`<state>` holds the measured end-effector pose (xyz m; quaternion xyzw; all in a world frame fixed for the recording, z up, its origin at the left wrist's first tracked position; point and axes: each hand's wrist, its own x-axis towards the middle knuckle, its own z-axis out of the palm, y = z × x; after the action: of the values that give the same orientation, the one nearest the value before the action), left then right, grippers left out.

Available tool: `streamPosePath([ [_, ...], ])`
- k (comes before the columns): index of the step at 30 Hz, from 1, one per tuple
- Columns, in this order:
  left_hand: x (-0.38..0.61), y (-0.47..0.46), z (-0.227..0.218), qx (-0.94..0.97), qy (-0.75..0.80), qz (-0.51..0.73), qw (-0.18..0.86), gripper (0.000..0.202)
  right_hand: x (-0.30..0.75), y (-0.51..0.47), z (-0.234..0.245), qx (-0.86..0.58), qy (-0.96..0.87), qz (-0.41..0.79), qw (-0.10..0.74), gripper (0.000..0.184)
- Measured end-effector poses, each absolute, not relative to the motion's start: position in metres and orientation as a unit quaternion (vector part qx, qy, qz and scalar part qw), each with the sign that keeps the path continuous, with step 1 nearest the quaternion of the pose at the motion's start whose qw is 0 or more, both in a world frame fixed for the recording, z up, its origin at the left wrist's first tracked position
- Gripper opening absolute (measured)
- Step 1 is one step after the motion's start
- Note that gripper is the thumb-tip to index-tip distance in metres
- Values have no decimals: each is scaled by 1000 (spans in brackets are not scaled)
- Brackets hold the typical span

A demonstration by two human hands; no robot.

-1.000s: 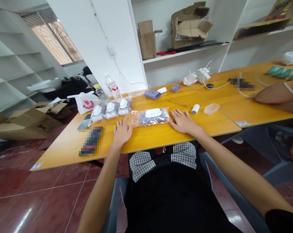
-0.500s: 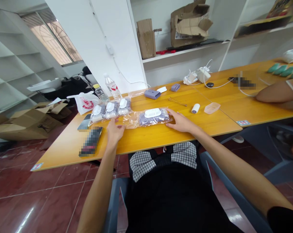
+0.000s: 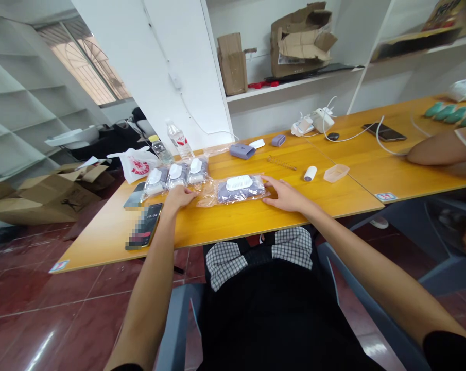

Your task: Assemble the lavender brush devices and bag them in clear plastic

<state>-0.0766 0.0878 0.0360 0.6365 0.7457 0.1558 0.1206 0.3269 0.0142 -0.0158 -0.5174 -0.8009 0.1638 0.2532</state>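
Observation:
A clear plastic-wrapped packet point(image 3: 241, 191) lies flat before me, holding a purple-grey item with a white ridged oval piece on top. My right hand point(image 3: 283, 196) rests at its right end, thumb and forefinger spread apart, fingertips touching the wrapping. To the left, my left hand point(image 3: 179, 197) is on the table at the near edge of three similar wrapped packets point(image 3: 176, 175), its fingers loosely bent with nothing visible in them. Loose clear wrapping point(image 3: 207, 195) extends between my left hand and the front packet.
Purple sleeves point(image 3: 242, 151), a spring point(image 3: 281, 163), a white cylinder point(image 3: 310, 173) and a clear tray point(image 3: 336, 173) lie beyond my right hand. Bottles point(image 3: 178, 139), a plastic bag point(image 3: 138, 165) and a phone point(image 3: 150, 221) are left. Another person's arm point(image 3: 441, 147) rests at right.
My left hand has shifted slightly left and its fingers have bent inward. The front packet has slid a little left, with my right hand following at its end.

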Motion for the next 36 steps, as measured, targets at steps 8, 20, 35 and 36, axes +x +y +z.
streamPosePath([
  [8,-40,87,54,610,666,278,327,28,326,17,-19,-516,-801,164,257,85],
  [20,26,41,13,863,446,206,119,105,323,13,-18,-509,-814,127,249,83],
  [35,58,62,27,901,411,115,-81,74,320,12,-23,-453,-838,140,271,80],
  [36,57,68,28,903,404,125,-75,67,321,12,-23,-448,-837,146,278,82],
])
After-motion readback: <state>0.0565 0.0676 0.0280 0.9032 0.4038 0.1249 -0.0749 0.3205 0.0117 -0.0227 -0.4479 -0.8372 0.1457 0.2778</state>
